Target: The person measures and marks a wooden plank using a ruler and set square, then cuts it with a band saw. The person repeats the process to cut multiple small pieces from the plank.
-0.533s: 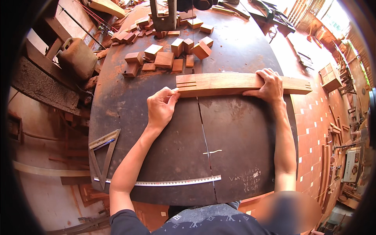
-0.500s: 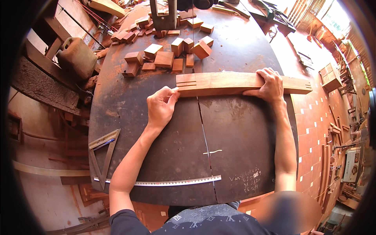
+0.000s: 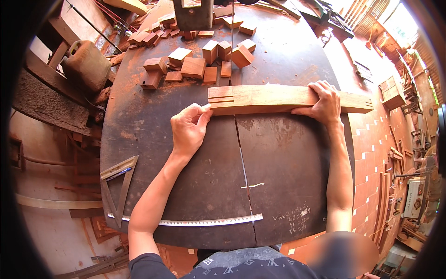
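A long reddish-brown wooden beam (image 3: 272, 100) lies crosswise on the dark saw table (image 3: 209, 186), with narrow slots cut into its left end and similar marks at its right end. My left hand (image 3: 189, 129) is closed, thumb and fingertips pinching the near corner of that left end. Toward the other end my right hand (image 3: 326, 103) grips the beam, fingers over the top and thumb along the near side. Just beyond the beam stands a thin upright band saw blade (image 3: 232, 51).
Several cut wood blocks (image 3: 193, 68) lie beyond the beam amid sawdust. A metal saw guide (image 3: 193, 16) hangs above them. At the near left are a triangular square (image 3: 124, 186) with a blue pen (image 3: 116, 174); a white measuring strip (image 3: 209, 222) runs along the near edge.
The view has shifted slightly. Both hands keep their hold, and the beam stays in nearly the same place before the blade.
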Demonstrator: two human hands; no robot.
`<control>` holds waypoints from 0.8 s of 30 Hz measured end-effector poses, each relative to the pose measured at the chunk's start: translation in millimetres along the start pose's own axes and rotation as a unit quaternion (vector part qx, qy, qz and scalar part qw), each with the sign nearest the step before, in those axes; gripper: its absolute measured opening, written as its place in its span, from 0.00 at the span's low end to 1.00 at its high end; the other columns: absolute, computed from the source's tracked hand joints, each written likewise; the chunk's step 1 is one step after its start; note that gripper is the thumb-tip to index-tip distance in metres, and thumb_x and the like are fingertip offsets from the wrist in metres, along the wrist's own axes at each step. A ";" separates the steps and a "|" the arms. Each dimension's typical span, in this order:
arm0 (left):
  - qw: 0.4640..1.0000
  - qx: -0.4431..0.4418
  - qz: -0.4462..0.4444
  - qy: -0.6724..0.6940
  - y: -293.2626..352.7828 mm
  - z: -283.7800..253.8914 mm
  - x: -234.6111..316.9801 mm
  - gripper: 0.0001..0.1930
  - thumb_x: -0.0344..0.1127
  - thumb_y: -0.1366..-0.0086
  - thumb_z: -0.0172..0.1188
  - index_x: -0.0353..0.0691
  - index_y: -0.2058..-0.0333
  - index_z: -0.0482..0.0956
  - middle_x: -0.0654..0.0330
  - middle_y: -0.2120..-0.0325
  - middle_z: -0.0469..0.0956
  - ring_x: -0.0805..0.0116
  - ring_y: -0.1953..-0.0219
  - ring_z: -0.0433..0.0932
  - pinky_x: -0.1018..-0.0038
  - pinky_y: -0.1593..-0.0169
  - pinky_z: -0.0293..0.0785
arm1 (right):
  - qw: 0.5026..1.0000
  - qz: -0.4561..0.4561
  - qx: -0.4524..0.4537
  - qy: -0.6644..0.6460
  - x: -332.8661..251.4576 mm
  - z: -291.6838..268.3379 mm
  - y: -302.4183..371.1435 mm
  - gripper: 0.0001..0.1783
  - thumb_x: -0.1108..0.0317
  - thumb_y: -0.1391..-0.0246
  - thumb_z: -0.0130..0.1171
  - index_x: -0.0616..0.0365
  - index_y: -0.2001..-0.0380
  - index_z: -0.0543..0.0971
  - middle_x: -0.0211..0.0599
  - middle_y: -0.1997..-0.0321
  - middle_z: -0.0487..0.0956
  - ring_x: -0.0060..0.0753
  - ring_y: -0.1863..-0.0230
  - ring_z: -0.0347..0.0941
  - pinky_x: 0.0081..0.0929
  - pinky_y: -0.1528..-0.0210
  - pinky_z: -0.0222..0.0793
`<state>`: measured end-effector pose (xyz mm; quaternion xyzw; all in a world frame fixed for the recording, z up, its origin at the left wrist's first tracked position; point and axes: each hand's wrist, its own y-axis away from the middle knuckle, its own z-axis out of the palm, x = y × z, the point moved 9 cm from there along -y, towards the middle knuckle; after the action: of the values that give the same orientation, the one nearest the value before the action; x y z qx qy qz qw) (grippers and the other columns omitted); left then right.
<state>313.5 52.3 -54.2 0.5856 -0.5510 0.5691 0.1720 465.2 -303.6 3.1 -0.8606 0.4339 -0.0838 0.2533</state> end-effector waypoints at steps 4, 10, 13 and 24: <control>1.000 0.001 -0.002 -0.005 -1.2 -0.2 1.2 0.05 0.23 0.32 0.73 0.30 0.65 0.85 0.57 0.72 0.88 0.76 0.69 0.88 0.76 0.67 0.79 | 1.000 0.003 -0.007 0.000 3.1 3.2 -0.8 0.51 0.26 0.78 0.86 0.60 0.60 0.88 0.38 0.60 0.85 0.44 0.53 0.83 0.42 0.43 0.77; 0.999 -0.015 -0.017 -0.024 -2.3 0.2 1.3 0.06 0.24 0.27 0.70 0.32 0.67 0.85 0.64 0.70 0.88 0.77 0.65 0.89 0.76 0.59 0.88 | 1.000 0.000 -0.005 0.001 0.6 2.2 -3.1 0.51 0.27 0.78 0.87 0.60 0.60 0.88 0.38 0.60 0.86 0.45 0.53 0.83 0.42 0.43 0.77; 0.999 -0.016 -0.020 -0.021 -2.5 0.5 0.1 0.06 0.24 0.27 0.70 0.32 0.66 0.85 0.64 0.70 0.89 0.77 0.64 0.89 0.76 0.59 0.88 | 1.000 -0.001 -0.007 0.000 1.0 2.8 -3.1 0.51 0.27 0.78 0.87 0.61 0.60 0.88 0.38 0.60 0.86 0.45 0.53 0.83 0.42 0.44 0.77; 0.999 -0.014 -0.034 -0.007 -2.2 1.1 -5.7 0.04 0.24 0.28 0.70 0.32 0.65 0.86 0.61 0.69 0.89 0.75 0.64 0.89 0.75 0.59 0.87 | 1.000 0.003 -0.008 0.000 2.7 4.3 -2.9 0.51 0.27 0.78 0.87 0.61 0.60 0.88 0.38 0.60 0.85 0.45 0.54 0.83 0.42 0.44 0.78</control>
<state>317.4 54.7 -58.4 0.6052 -0.5399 0.5513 0.1957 470.4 -302.8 0.7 -0.8612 0.4369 -0.0799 0.2470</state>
